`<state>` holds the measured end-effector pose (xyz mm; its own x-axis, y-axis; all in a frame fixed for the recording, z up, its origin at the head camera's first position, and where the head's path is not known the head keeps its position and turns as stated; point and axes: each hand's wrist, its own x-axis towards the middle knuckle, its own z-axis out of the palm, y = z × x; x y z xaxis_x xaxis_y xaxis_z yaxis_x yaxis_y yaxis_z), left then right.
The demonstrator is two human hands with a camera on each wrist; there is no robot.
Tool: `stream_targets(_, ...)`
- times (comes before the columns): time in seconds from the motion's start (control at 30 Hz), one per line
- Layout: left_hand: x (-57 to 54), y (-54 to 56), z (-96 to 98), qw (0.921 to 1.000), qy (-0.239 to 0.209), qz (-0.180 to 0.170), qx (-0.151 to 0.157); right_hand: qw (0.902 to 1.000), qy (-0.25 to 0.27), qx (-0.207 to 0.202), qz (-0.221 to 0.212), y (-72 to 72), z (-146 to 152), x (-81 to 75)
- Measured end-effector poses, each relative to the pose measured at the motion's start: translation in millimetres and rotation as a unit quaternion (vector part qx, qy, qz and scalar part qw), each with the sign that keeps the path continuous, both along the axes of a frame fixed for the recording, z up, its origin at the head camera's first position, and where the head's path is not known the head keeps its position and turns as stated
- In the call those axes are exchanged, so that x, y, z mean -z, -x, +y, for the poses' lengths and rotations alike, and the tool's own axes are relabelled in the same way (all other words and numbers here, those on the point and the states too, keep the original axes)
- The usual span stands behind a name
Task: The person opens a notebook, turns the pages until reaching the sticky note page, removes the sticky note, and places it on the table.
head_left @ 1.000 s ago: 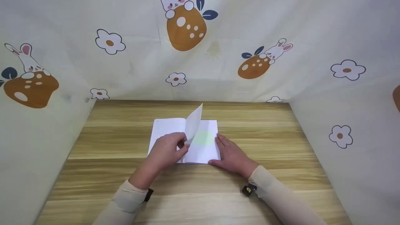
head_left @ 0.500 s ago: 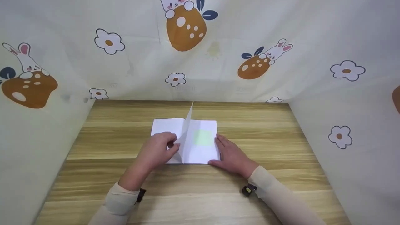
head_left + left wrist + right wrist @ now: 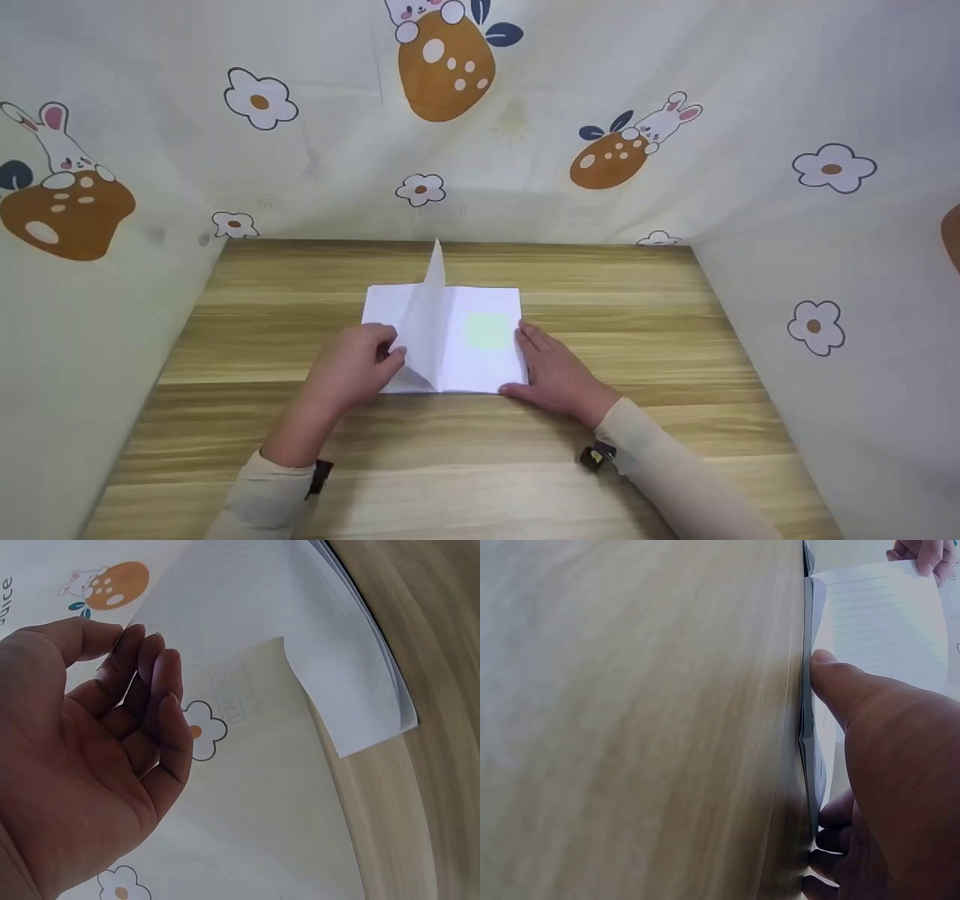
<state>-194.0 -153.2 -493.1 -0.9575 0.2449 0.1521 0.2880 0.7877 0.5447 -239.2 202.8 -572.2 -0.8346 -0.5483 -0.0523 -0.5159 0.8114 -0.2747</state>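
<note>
An open notebook (image 3: 461,367) lies on the wooden table, with a pale green square (image 3: 487,331) on its right-hand page. One page (image 3: 427,322) stands raised from the spine and leans left. My left hand (image 3: 352,367) pinches the outer edge of that page between thumb and index finger; the left wrist view shows the other fingers of this hand (image 3: 112,712) curled. Faint ruled lines cover the raised page (image 3: 885,615) in the right wrist view. My right hand (image 3: 559,371) rests at the notebook's lower right corner, thumb on the bottom edge and fairly straight fingers (image 3: 531,336) along the right edge.
A pale cloth (image 3: 322,172) printed with rabbits, orange fruit and flowers hangs behind the table and along both sides. The wooden tabletop (image 3: 480,465) extends around the notebook. A small black device (image 3: 598,456) sits at the right wrist.
My left hand has moved left and slightly down, drawing the raised page from right of the spine over to the left. The right hand has stayed in place.
</note>
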Motion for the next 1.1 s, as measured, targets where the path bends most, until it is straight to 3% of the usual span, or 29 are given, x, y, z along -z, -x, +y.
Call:
stream_targets(0.33, 6.4, -6.1, -14.8, 0.9962, 0.000, -0.079, -0.037, 1.0000, 0.005, -0.002, 0.004, -1.1, 0, 2.9)
stream_targets(0.6, 13.4, -8.8, -24.3, 0.9947, 0.031, -0.084, -0.051, 1.0000, -0.004, 0.001, 0.001, -0.3, 2, 2.8)
stream_targets(0.9, 19.6, -9.2, -29.8, 0.9929, 0.031, -0.098, -0.059, 1.0000, 0.003, 0.003, 0.000, -1.0, 1, 0.6)
stream_targets(1.1, 26.1, -7.2, -38.2, 0.9886, 0.032, -0.128, -0.073, 1.0000, 0.004, 0.002, 0.006, -1.3, 0, -0.3)
